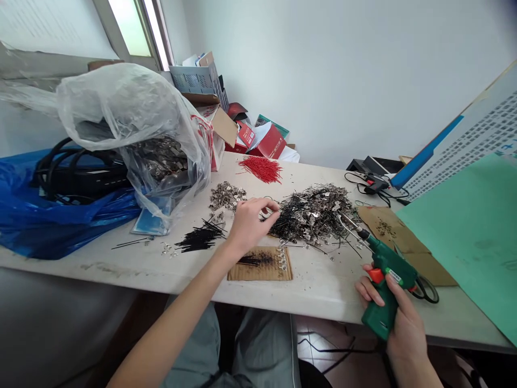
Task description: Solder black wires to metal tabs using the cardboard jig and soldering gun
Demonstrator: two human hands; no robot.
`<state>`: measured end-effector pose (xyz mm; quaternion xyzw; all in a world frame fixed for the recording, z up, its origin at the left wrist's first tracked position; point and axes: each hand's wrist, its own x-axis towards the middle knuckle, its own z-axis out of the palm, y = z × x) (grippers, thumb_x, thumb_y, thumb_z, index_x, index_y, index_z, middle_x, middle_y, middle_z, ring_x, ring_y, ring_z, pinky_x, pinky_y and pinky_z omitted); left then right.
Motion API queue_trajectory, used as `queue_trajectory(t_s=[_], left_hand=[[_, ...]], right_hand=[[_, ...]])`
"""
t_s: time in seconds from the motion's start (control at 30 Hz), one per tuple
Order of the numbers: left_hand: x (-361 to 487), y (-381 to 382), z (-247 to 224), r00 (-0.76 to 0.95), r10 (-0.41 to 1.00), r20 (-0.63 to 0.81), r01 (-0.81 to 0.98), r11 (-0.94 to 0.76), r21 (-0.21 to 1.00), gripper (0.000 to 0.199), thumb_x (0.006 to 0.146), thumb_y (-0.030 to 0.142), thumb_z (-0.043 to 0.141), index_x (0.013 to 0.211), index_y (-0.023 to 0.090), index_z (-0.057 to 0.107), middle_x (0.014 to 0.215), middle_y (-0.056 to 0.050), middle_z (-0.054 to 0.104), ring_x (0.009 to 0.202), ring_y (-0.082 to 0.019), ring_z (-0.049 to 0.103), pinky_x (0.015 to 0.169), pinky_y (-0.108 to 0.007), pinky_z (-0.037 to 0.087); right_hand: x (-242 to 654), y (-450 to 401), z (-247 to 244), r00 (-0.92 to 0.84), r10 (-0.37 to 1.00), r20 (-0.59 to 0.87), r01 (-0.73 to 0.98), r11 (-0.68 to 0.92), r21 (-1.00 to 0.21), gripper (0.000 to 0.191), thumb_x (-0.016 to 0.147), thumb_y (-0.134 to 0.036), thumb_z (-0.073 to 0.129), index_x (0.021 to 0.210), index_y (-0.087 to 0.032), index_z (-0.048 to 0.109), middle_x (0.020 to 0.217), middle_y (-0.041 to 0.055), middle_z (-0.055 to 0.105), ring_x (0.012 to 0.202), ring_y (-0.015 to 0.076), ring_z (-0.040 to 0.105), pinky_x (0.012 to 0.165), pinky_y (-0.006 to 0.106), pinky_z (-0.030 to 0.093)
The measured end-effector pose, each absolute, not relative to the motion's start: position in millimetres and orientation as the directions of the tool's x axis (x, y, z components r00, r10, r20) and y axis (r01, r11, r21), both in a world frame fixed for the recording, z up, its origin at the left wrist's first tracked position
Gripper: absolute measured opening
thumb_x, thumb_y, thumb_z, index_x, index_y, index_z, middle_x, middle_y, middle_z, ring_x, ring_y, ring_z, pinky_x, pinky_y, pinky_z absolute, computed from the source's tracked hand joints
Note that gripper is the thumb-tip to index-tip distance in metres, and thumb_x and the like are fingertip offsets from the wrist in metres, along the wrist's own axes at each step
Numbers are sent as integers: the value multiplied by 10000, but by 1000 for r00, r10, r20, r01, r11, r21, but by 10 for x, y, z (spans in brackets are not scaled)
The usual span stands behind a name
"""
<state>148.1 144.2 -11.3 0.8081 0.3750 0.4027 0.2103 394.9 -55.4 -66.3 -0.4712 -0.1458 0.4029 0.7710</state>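
Note:
My right hand (pixel 393 302) is wrapped round the handle of a green soldering gun (pixel 390 264) with a red trigger; its metal tip points up and left toward a heap of metal pieces with black wires (pixel 317 215). My left hand (pixel 256 218) is raised at the left edge of that heap, thumb and index finger pinched together; whatever lies between them is too small to name. Below it, a cardboard piece (pixel 260 275) carries black wires and a column of small metal pieces. Loose black wires (pixel 201 236) and a pile of metal pieces (pixel 226 195) lie to the left.
Red wires (pixel 262 168) lie at the back. A clear plastic bag (pixel 129 108) and a blue bag (pixel 60 226) fill the left side. Brown cardboard (pixel 424 258), a green sheet (pixel 464 226) and a black cable stand or lie at the right. Boxes (pixel 270 143) are stacked by the wall.

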Motion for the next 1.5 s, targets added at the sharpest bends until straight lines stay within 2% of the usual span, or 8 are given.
queue_trajectory(t_s=[0.1,0.2,0.33,0.77,0.97,1.17,1.33,1.5], left_hand=[[1153,1350,-31,470,775,423,447,-622,643,45,936,247,711,892,236,716,932,38,767,847,-157,668,943,-368,420],[837,1210,-53,609,721,330,539,-682,494,94,968,280,674,895,237,714,940,31,766,887,-175,662,978,-397,378],[606,1056,-162,692,659,296,583,-751,310,142,995,283,629,892,222,705,936,4,758,926,-198,660,951,-414,344],[675,963,-262,784,553,283,581,-814,-18,243,1023,211,509,824,172,643,852,-38,670,806,-190,573,885,-408,336],[724,974,-243,844,468,263,519,-835,-181,205,983,185,525,798,169,611,826,-49,639,813,-210,571,854,-399,345],[707,957,-215,841,442,311,505,-848,-160,212,1026,183,492,856,160,617,847,-49,638,815,-204,577,820,-370,351],[708,904,-262,840,413,352,471,-877,-95,234,1067,182,465,897,163,625,866,-40,662,807,-190,589,780,-341,386],[674,814,-341,805,409,430,420,-904,72,184,1067,142,485,1087,162,666,1033,-55,720,955,-194,645,843,-332,460]], right_hand=[[3949,-564,-668,633,760,-147,-473,230,-850,193,904,-315,748,1068,-213,747,1021,39,601,597,81,248,533,224,414],[3958,-570,-679,626,768,-132,-459,227,-859,202,915,-312,731,1070,-185,752,1068,56,605,597,73,249,532,227,413],[3969,-560,-687,631,766,-122,-446,230,-865,196,926,-306,713,1055,-165,756,1010,43,586,596,73,226,536,223,414],[3951,-556,-649,634,764,-119,-429,218,-877,205,873,-350,778,1006,-194,763,913,20,564,591,77,240,519,230,387],[3949,-566,-652,634,763,-131,-451,227,-863,203,864,-329,794,1028,-216,756,1031,32,612,584,66,258,533,234,401],[3966,-576,-666,628,769,-122,-458,239,-856,210,889,-323,765,1056,-196,754,1045,35,609,589,65,246,540,224,411],[3964,-570,-662,622,773,-125,-457,230,-859,196,887,-329,768,1017,-184,756,888,11,546,591,79,243,535,227,397],[3943,-564,-649,635,764,-117,-445,237,-864,220,873,-320,779,1039,-179,755,867,8,521,600,86,247,548,236,397]])
